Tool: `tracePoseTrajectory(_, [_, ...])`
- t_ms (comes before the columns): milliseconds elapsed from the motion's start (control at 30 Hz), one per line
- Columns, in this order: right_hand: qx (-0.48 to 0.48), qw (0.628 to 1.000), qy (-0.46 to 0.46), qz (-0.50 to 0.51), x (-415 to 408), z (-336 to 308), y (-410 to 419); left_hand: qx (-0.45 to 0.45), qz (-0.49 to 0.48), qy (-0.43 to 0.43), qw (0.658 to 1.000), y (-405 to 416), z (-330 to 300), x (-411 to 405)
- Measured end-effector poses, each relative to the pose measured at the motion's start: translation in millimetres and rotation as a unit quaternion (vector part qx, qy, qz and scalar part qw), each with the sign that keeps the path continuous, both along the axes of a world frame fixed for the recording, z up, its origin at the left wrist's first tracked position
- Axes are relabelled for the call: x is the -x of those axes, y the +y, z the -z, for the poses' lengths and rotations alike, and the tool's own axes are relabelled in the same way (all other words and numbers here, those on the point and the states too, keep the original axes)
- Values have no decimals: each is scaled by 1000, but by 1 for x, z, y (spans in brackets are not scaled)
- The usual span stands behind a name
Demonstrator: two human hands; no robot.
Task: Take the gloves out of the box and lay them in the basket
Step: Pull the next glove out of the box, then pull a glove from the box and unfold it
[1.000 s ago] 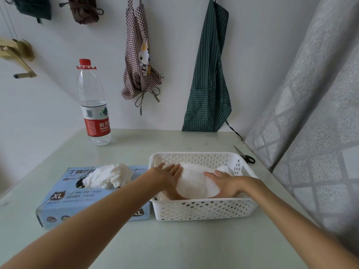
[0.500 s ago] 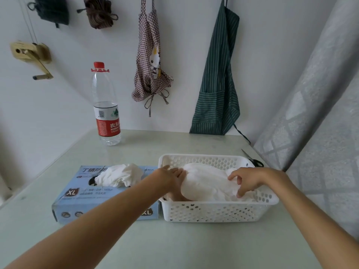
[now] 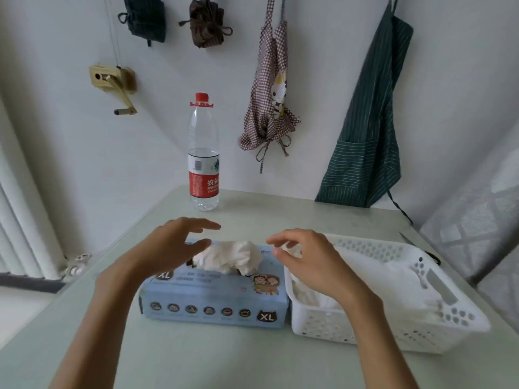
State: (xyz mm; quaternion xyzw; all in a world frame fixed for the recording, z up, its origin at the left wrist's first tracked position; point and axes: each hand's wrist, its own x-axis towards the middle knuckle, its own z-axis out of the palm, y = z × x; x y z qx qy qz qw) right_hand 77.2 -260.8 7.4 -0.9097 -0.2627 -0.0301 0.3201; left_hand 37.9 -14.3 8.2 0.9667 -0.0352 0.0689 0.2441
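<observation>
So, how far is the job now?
Done: some gloves lie in the basket. In hand: nothing; the left hand and right hand hover open over the box. Left: the glove bunch sticking out of the box.

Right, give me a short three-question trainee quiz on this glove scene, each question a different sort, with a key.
1. True or false: the left hand is gripping the gloves that stick out of the box.
2. Multiple choice: what stands on the table behind the box? A) a water bottle B) a mug C) a kettle
3. Fill in: the white basket sits to the ____ of the box, and the right hand hovers above its near corner.

Key: 1 false, both hands are open and holding nothing; 2 A; 3 right.
</observation>
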Motion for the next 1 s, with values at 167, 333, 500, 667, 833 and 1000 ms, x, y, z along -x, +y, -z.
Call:
tracePoseTrajectory(167, [-3, 1000, 10, -5, -6, 8, 37, 37, 27, 3, 999, 6, -3, 1])
tracePoseTrajectory(333, [36, 998, -31, 39, -11, 19, 41, 69, 74, -44, 994, -16, 7, -13])
tracePoseTrajectory(500, [-99, 992, -57, 44, -12, 22, 44, 136, 76, -43, 987, -11, 6, -14])
tracePoseTrajectory(667, [-163, 987, -14, -9, -11, 20, 50, 113, 30, -58, 991, -11, 9, -19])
tracePoseTrajectory(833, [-112, 994, 19, 0, -16, 15, 35, 188, 23, -40, 981, 1, 14, -22])
tracePoseTrajectory(1000, [-97, 994, -31, 48, -14, 20, 39, 235, 53, 2, 971, -4, 13, -20])
